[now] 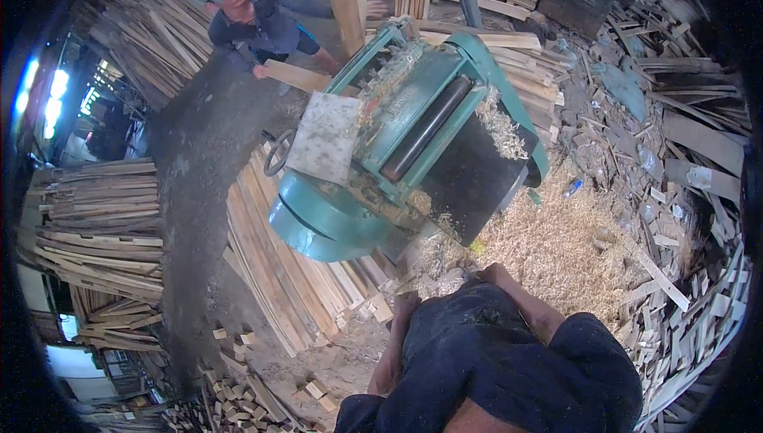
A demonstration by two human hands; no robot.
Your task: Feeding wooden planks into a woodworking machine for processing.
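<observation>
In front of me stands a green thickness planer (326, 218) with a dark roller (427, 128) and a black outfeed table (477, 170), wood shavings strewn over it. My left hand (406, 303) is low, beside my dark shirt, close to the machine's near edge. My right hand (494, 273) is just right of it, near the outfeed table and above the pile of shavings (548, 250). The fingers of both hands are hidden, and no held thing shows. On the far side, a co-worker (266, 15) has one hand at a short board (296, 76); the other is behind an upright board (346, 11).
Long planks (278, 266) lie on the floor left of the planer. Lumber stacks (103, 202) line the left side; small wood blocks (238, 401) lie at lower left. Scrap wood (707, 337) heaps up at right. A handwheel (278, 153) juts from the machine's left side.
</observation>
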